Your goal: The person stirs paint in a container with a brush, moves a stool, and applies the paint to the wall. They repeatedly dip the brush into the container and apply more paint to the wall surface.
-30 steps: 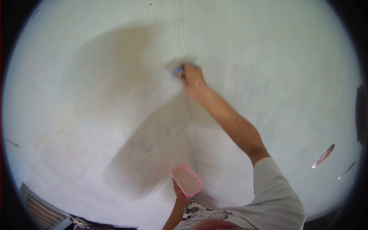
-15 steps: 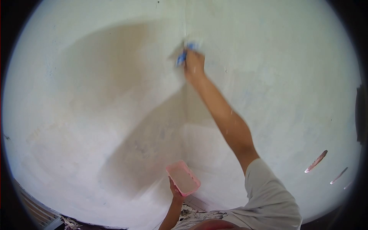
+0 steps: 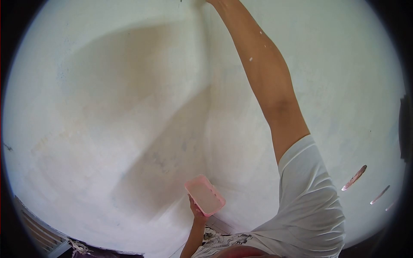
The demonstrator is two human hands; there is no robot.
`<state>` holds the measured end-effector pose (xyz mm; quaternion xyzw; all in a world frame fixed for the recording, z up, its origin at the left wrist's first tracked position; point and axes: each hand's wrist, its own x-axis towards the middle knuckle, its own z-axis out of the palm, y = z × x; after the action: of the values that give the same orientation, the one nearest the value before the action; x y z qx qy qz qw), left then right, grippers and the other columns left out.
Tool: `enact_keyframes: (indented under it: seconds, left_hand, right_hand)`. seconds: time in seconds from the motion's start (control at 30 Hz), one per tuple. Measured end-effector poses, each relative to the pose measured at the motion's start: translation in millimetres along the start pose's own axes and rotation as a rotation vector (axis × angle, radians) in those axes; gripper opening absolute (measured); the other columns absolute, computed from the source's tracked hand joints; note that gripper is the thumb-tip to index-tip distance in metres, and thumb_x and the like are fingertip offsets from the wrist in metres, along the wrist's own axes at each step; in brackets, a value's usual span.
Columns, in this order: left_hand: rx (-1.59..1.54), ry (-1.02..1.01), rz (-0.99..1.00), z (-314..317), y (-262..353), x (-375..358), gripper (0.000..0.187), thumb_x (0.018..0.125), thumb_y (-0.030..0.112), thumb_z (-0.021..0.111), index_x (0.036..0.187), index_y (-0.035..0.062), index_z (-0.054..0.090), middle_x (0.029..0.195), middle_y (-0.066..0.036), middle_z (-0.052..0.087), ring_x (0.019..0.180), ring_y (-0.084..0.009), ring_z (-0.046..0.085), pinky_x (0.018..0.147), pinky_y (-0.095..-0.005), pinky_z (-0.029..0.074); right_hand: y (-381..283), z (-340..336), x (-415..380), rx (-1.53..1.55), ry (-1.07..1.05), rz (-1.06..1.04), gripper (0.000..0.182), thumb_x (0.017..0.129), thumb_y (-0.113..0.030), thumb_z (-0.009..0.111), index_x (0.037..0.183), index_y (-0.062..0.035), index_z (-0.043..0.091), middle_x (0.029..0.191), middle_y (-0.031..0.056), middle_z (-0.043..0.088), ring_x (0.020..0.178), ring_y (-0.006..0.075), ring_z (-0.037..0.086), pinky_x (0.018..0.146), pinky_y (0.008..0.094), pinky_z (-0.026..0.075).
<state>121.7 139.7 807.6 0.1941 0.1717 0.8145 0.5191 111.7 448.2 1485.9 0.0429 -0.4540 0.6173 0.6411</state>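
Low in the view my left hand (image 3: 196,210) grips a pink rectangular tray (image 3: 187,188) from its left side and underneath. Pale, smooth material fills the tray. My right arm stretches up along the wall corner, with white specks on the forearm. Only the wrist end of that arm shows at the top edge; the fingers of my right hand and whatever they hold are out of view.
Pale, patchy walls (image 3: 344,86) meet in a vertical corner near the middle, with shadows on the left one. Slatted grating (image 3: 41,234) lies at the lower left beside crumpled material (image 3: 79,247). Reddish elongated marks (image 3: 355,178) show at the right.
My right hand has gone up along the corner and out of the top of the view, with the blue and white object it held. The tray stays in almost the same place.
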Motion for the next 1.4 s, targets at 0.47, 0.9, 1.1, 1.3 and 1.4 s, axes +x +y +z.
enact_keyframes:
  seconds: [0.47,0.9,1.1,1.3,1.4]
  left_hand:
    - [-0.118,-0.003,-0.092,-30,-10,13,0.067,0.101,0.066,0.032,0.147,0.0176,0.042,0.133,-0.007,0.059,0.119,-0.0260,0.061,0.098,-0.0468,0.054]
    - [0.100,-0.059,0.060,-19,-14,7,0.066,0.101,0.065,0.035,0.148,0.0183,0.041,0.135,-0.006,0.057,0.120,-0.0269,0.060,0.101,-0.0480,0.052]
    - [-0.246,-0.074,-0.223,-9,6,6,0.068,0.100,0.064,0.037,0.149,0.0178,0.039,0.138,-0.008,0.056,0.124,-0.0286,0.058,0.104,-0.0517,0.049]
    - [-0.030,0.042,-0.245,-38,5,9,0.070,0.100,0.064,0.039,0.152,0.0167,0.036,0.145,-0.010,0.052,0.129,-0.0329,0.054,0.107,-0.0558,0.046]
    - [-0.115,0.029,-0.318,-50,2,8,0.070,0.101,0.062,0.037,0.152,0.0127,0.035,0.144,-0.012,0.051,0.128,-0.0320,0.055,0.107,-0.0522,0.046]
  right_hand:
    - [146,-157,-245,-0.049,0.423,0.248,0.003,0.092,0.001,0.052,0.094,0.0029,0.054,0.088,0.0143,0.060,0.067,0.0214,0.060,0.048,0.0309,0.050]
    - [104,-95,-151,-0.170,0.266,-0.044,0.007,0.086,-0.003,0.060,0.084,0.0026,0.056,0.078,0.0094,0.059,0.063,0.0148,0.054,0.050,0.0371,0.044]
    - [217,-247,-393,-0.695,0.325,0.341,0.020,0.098,-0.015,0.057,0.084,-0.0014,0.064,0.071,0.0034,0.059,0.059,0.0129,0.054,0.050,0.0328,0.041]
    - [173,-305,-528,-0.561,0.108,0.550,0.022,0.101,-0.017,0.057,0.111,0.0015,0.062,0.080,0.0041,0.063,0.058,0.0097,0.055,0.052,0.0266,0.045]
    - [130,-317,-542,-0.583,-0.147,0.704,0.027,0.102,-0.017,0.057,0.120,0.0028,0.060,0.082,0.0051,0.064,0.054,0.0086,0.052,0.050,0.0243,0.044]
